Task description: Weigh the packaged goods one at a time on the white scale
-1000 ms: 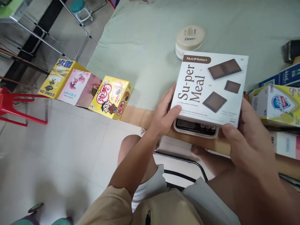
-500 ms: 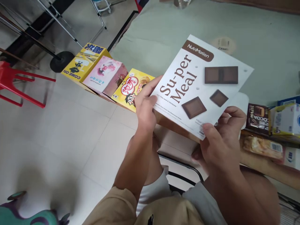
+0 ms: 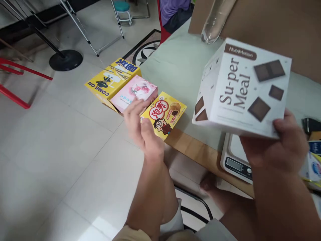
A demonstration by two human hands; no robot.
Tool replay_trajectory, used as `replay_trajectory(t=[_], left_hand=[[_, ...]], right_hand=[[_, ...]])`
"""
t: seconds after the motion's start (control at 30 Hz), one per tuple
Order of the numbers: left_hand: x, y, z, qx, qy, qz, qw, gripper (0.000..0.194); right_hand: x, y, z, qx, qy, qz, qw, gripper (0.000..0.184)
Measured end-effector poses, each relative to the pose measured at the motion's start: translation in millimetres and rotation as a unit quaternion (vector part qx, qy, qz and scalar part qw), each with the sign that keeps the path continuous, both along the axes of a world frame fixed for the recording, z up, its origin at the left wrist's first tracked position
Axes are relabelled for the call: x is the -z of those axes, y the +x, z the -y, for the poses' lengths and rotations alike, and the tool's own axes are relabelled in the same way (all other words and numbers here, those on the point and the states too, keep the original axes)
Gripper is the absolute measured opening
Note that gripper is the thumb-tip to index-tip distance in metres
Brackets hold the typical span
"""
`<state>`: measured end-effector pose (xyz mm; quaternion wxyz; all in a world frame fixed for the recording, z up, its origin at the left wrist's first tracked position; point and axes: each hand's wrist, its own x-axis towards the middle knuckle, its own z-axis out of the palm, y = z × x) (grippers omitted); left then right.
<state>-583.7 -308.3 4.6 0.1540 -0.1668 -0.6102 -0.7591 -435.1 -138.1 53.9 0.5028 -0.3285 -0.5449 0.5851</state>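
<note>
My right hand (image 3: 281, 147) grips a white Su-per Meal box (image 3: 240, 90) by its lower right corner and holds it up over the table. Brown chocolate pieces are printed on its front and side. My left hand (image 3: 144, 130) is off the white box, fingers stretched out, by the table's left edge. Its fingertips overlap the pink box (image 3: 132, 90) in view; whether they touch it I cannot tell. Just right of that hand lies a yellow cream puff box (image 3: 164, 112). A larger yellow box (image 3: 114, 78) stands beyond the pink one.
Under my right hand a kitchen scale (image 3: 235, 164) with a small display sits at the table's front edge. Packets (image 3: 314, 164) lie at the far right. Cardboard (image 3: 263, 36) and a clear plastic wrapper (image 3: 215, 23) are at the back. A person in purple (image 3: 174, 13) sits beyond the table.
My left hand has let go of the white box and moved left towards the pink box. My right hand has lifted the box to the right and turned it, showing its side.
</note>
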Motion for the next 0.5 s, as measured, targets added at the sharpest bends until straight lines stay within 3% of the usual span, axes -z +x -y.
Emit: replay_trajectory(t=[0.07,0.17,0.3,0.5], left_hand=[[0.5,-12.9,6.9,-0.1,0.027,-0.032,0.994,0.026],[2.4,-32.2,17.5,-0.144,0.044,0.093,0.984,0.029],[10.0,-51.6,28.6,-0.128,0.073,0.266,0.953,0.047],[23.3,-68.3,32.5,-0.077,0.046,0.27,0.959,0.052]], right_hand=[[-3.6,-33.1,-26.3,-0.058,0.048,0.004,0.997,0.035],[-1.5,-92.0,-60.0,-0.118,0.076,0.103,0.985,0.045],[9.8,-163.9,-84.9,-0.189,-0.006,0.228,0.955,0.042],[31.6,-223.8,-99.2,-0.264,-0.045,0.285,0.92,0.033]])
